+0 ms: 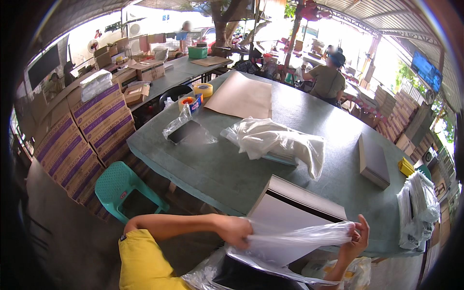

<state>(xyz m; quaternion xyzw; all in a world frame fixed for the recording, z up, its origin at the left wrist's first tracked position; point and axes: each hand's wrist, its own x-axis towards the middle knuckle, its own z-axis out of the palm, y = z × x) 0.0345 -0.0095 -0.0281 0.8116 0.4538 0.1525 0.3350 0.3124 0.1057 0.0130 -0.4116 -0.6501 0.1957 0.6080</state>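
Note:
Clear plastic bag film is stretched between my two hands at the table's near edge. My left hand is closed in a fist on one side of it. On the other side, my right hand pinches the film, with a finger sticking up. Behind and under the film lies a white board, partly covered. A thick stack of boards rests just beyond it on the table. Close to my body a black board shows through plastic; its lower part is out of frame.
On the green-grey table lie a brown paper sheet, tape rolls, a bagged black object, white plastic bags, a grey board stack and plastic-wrapped packs. A green stool and stacked cartons stand left.

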